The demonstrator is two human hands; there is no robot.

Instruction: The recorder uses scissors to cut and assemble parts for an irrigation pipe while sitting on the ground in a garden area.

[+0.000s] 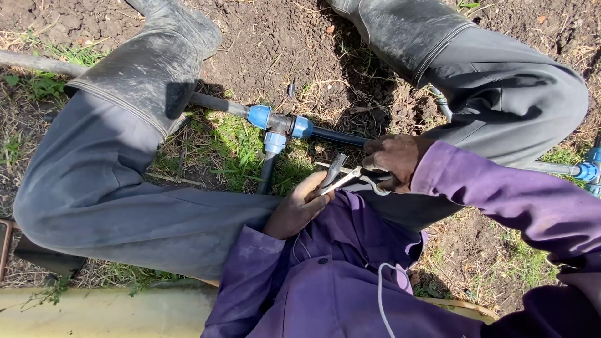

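A person in a purple jacket and grey trousers is sitting on bare soil and grass, looking down at two hands meeting between the knees. The right hand (395, 159) is closing its fingers around the handles of a pair of metal pliers (350, 177), gripping them firmly. The pliers are pointing away from that grip toward the left hand (300, 205), which is curling up with fingers pressed around a small dark flat piece (333, 169); this piece is sticking up just above the left fingertips and touching the plier tips. Exactly how the plier tips are biting it is too small to tell.

Just beyond both hands, a black pipe (216, 102) is running across the ground. One blue three-way joint (277, 127) is sitting on it, directly beyond the left hand, with three blue collars counted. A second blue joint (588, 170) is showing far out past the right sleeve. Two black rubber boots (156, 59) are resting either side of the pipe.
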